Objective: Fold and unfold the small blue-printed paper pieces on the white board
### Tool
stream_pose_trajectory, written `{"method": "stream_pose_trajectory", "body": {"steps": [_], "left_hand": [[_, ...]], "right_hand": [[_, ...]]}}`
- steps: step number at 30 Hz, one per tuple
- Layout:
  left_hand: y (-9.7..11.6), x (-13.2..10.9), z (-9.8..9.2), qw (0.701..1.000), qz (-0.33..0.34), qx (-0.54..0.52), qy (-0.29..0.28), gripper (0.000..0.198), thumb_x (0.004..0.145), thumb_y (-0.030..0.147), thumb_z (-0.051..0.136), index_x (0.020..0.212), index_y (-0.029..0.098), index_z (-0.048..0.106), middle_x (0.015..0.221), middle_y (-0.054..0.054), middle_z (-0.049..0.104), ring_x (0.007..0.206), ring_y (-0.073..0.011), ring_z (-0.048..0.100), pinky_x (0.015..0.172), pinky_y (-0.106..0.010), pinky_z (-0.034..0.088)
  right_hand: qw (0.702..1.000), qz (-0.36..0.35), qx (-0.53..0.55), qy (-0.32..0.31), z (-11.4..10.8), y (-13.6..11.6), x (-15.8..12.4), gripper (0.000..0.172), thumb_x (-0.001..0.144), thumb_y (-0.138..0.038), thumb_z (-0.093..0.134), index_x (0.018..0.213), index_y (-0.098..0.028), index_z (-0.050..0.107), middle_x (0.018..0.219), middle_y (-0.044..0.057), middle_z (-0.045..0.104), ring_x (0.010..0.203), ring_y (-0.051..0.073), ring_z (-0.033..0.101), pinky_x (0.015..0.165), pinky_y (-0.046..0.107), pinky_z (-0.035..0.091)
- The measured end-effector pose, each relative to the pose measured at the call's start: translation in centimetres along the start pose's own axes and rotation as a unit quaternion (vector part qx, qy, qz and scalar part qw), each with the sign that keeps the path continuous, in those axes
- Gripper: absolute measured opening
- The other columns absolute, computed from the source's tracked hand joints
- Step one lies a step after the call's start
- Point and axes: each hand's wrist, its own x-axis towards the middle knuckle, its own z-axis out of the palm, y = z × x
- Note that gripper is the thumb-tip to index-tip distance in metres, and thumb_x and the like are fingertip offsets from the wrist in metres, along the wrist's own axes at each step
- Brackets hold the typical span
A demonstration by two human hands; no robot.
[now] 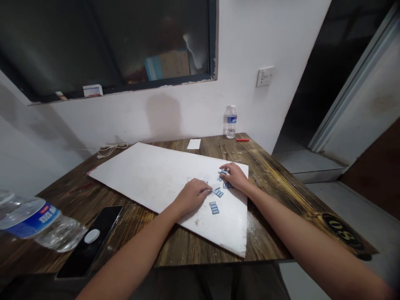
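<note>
On a white board [150,166] lie several small flat blue pieces with ladder-like frames and pale openings. My left hand [193,196] rests on the board, its fingertips pinched together beside a tilted blue piece [218,193]. A thin dark sliver shows at those fingertips, too small to name. My right hand [236,176] has its thumb and forefinger closed around the edges of another blue-framed piece [223,171]. Partly under that hand lies a further blue piece [228,186]. Nearest me, a separate blue-framed piece [214,208] lies flat, touched by neither hand.
The board sits on a dark wooden table [265,208]. At left are a large water bottle [37,221] on its side and a black phone [93,246] bearing a white cap [92,236]. Behind stand a small bottle [231,121], a red pen [243,140], white paper [194,144] and a cable [111,148].
</note>
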Motion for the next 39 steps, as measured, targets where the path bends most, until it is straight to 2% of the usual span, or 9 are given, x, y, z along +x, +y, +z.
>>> {"method": "stream_pose_trajectory", "body": {"steps": [6, 13, 19, 26, 30, 35, 39], "left_hand": [[-0.1, -0.2, 0.1, 1.000, -0.001, 0.024, -0.004, 0.025, 0.089, 0.025, 0.054, 0.107, 0.024, 0.071, 0.107, -0.006, 0.067, 0.104, -0.0224, 0.055, 0.096, -0.038, 0.042], [-1.1, -0.4, 0.7, 0.998, -0.018, 0.064, 0.006, 0.031, 0.089, 0.029, 0.056, 0.117, 0.025, 0.067, 0.123, -0.008, 0.061, 0.114, -0.0258, 0.050, 0.100, -0.044, 0.041], [-1.1, -0.5, 0.7, 0.998, -0.007, 0.066, 0.015, 0.031, 0.090, 0.029, 0.054, 0.118, 0.027, 0.068, 0.126, -0.008, 0.058, 0.115, -0.0246, 0.050, 0.102, -0.043, 0.040], [-1.0, -0.4, 0.6, 0.998, -0.015, 0.056, 0.008, 0.026, 0.089, 0.027, 0.056, 0.108, 0.027, 0.073, 0.125, -0.008, 0.059, 0.115, -0.0252, 0.051, 0.101, -0.043, 0.040], [-0.8, -0.3, 0.5, 0.999, -0.014, 0.038, 0.015, 0.021, 0.088, 0.026, 0.057, 0.099, 0.026, 0.074, 0.123, -0.006, 0.061, 0.113, -0.0241, 0.053, 0.099, -0.042, 0.042], [-0.8, -0.2, 0.5, 0.999, -0.010, 0.038, 0.022, 0.020, 0.087, 0.023, 0.057, 0.096, 0.025, 0.074, 0.117, -0.005, 0.064, 0.111, -0.0229, 0.054, 0.098, -0.041, 0.042], [-0.9, -0.3, 0.6, 0.998, -0.036, 0.052, 0.023, 0.022, 0.087, 0.024, 0.057, 0.100, 0.026, 0.074, 0.118, -0.006, 0.063, 0.109, -0.0237, 0.054, 0.098, -0.041, 0.043]], "right_hand": [[0.998, -0.024, -0.043, -0.026, -0.3, -0.7, -0.5, 0.048, 0.069, -0.043, 0.079, 0.112, -0.026, 0.065, 0.111, 0.008, 0.058, 0.108, 0.028, 0.051, 0.090, 0.039, 0.040], [0.998, -0.009, -0.050, -0.035, -0.5, -1.2, -0.6, 0.041, 0.076, -0.042, 0.073, 0.113, -0.025, 0.065, 0.114, 0.009, 0.059, 0.110, 0.028, 0.050, 0.091, 0.039, 0.039], [0.995, -0.040, -0.074, -0.062, -0.8, -1.6, -0.9, 0.059, 0.066, -0.052, 0.080, 0.117, -0.028, 0.063, 0.119, 0.009, 0.056, 0.114, 0.031, 0.047, 0.092, 0.042, 0.037], [0.995, 0.002, -0.079, -0.054, -0.8, -1.9, -0.8, 0.038, 0.078, -0.039, 0.072, 0.112, -0.025, 0.065, 0.115, 0.009, 0.058, 0.111, 0.030, 0.049, 0.091, 0.040, 0.037], [0.996, 0.003, -0.076, -0.048, -0.8, -1.9, -0.8, 0.034, 0.081, -0.038, 0.068, 0.112, -0.024, 0.065, 0.115, 0.009, 0.059, 0.112, 0.029, 0.049, 0.092, 0.039, 0.037], [0.995, -0.028, -0.076, -0.065, -0.8, -2.0, -1.0, 0.055, 0.072, -0.055, 0.073, 0.118, -0.028, 0.062, 0.120, 0.008, 0.056, 0.115, 0.030, 0.047, 0.093, 0.042, 0.037], [0.991, -0.036, -0.093, -0.084, -0.9, -2.1, -1.1, 0.064, 0.066, -0.059, 0.076, 0.120, -0.029, 0.061, 0.123, 0.009, 0.053, 0.117, 0.032, 0.044, 0.094, 0.044, 0.036]]}}
